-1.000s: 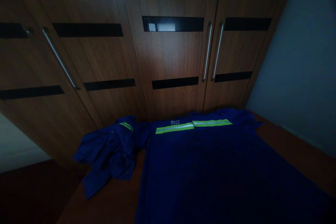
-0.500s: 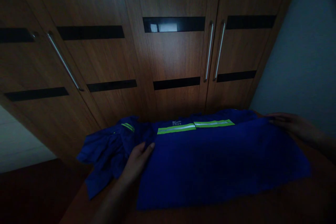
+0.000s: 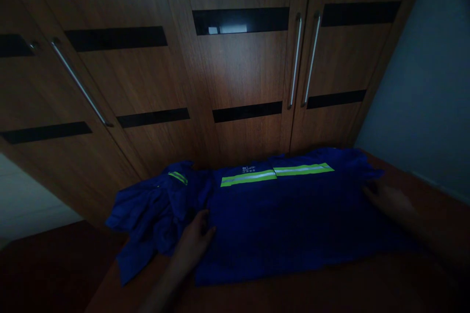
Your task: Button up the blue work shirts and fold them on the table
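A blue work jacket (image 3: pixel 293 225) lies spread on a reddish-brown surface, with a lime-and-silver reflective band (image 3: pixel 249 178) and small white print near its far edge. Along its left side rests my left hand (image 3: pixel 194 239), thumb and forefinger apart, touching the cloth. My right hand (image 3: pixel 391 201) is low over the jacket's right side, fingers pointing inward at the fabric. Dim light and blur hide whether those fingers grip it. Left of my left hand, a rumpled blue part of cloth (image 3: pixel 150 225) with a short reflective strip (image 3: pixel 178 178) is bunched up; whether it belongs to the same jacket is unclear.
A wooden wardrobe (image 3: pixel 242 68) with black inlaid strips and long metal handles (image 3: pixel 295 61) stands directly behind the jacket. A bluish wall (image 3: pixel 426 107) is at the right. Part of the reddish-brown surface (image 3: pixel 293 298) shows in front. The scene is dim.
My right hand has moved inward and down from the jacket's far right corner, where rumpled cloth now shows. My left hand has shifted slightly down. The view has tilted a little.
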The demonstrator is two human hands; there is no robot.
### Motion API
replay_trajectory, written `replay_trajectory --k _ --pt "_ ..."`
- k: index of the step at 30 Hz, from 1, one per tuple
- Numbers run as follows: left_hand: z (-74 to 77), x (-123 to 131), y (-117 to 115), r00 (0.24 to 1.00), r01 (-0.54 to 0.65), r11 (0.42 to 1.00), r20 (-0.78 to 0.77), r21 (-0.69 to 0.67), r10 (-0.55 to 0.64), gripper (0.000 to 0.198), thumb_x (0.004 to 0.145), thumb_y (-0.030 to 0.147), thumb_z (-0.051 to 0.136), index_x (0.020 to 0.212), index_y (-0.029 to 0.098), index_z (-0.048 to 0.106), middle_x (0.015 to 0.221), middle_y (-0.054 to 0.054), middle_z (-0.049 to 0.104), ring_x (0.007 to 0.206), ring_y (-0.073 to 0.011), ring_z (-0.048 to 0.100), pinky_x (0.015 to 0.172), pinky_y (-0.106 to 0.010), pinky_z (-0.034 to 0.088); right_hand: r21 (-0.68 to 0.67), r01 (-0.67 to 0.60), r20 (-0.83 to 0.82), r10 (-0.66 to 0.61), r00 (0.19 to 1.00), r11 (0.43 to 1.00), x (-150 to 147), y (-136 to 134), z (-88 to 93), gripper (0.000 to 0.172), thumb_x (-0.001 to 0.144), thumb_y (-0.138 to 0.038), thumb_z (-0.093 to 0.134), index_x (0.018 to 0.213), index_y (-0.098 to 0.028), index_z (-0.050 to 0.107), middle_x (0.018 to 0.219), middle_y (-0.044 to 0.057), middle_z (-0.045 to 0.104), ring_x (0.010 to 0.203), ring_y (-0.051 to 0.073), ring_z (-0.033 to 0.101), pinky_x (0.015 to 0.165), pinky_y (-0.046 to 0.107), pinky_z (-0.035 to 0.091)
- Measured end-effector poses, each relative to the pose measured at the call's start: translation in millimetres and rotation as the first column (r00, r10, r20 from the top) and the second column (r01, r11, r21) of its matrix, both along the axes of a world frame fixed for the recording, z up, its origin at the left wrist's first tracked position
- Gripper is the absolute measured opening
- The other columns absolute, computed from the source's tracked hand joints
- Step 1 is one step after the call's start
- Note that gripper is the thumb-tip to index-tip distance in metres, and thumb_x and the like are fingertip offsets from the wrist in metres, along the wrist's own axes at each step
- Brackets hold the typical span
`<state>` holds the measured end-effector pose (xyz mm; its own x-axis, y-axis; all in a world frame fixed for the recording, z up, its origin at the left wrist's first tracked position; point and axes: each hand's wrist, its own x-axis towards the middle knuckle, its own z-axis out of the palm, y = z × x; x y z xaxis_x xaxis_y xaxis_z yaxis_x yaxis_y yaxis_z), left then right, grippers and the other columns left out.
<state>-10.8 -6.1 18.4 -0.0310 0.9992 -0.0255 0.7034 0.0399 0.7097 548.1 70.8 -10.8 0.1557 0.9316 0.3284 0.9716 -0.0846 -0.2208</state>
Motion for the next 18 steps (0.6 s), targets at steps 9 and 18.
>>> replay_trajectory --k 9,18 --pt "9.0 13 -48 0.946 0.032 0.999 -0.322 0.009 -0.027 0.045 0.085 0.021 0.037 0.130 0.013 0.043 0.116 -0.016 0.066 0.099 -0.0231 0.067 0.087 -0.036 0.051 -0.124 0.049 0.143 -0.031 0.989 0.991 20 -37 -39.8 0.050 0.090 -0.046 0.026 0.117 -0.018 0.058 0.094 0.021 0.070 0.076 0.034 0.069 0.062 0.044 0.047" --pt "-1.9 4 -72 0.906 0.127 0.984 -0.419 0.127 -0.063 0.044 0.089 0.025 0.035 0.132 0.020 0.046 0.128 -0.012 0.060 0.106 -0.0240 0.064 0.089 -0.038 0.053 -0.165 0.080 0.101 -0.064 0.993 0.983 11 -62 -27.4 0.048 0.089 -0.047 0.026 0.114 -0.021 0.058 0.101 0.019 0.069 0.080 0.035 0.068 0.061 0.045 0.049"
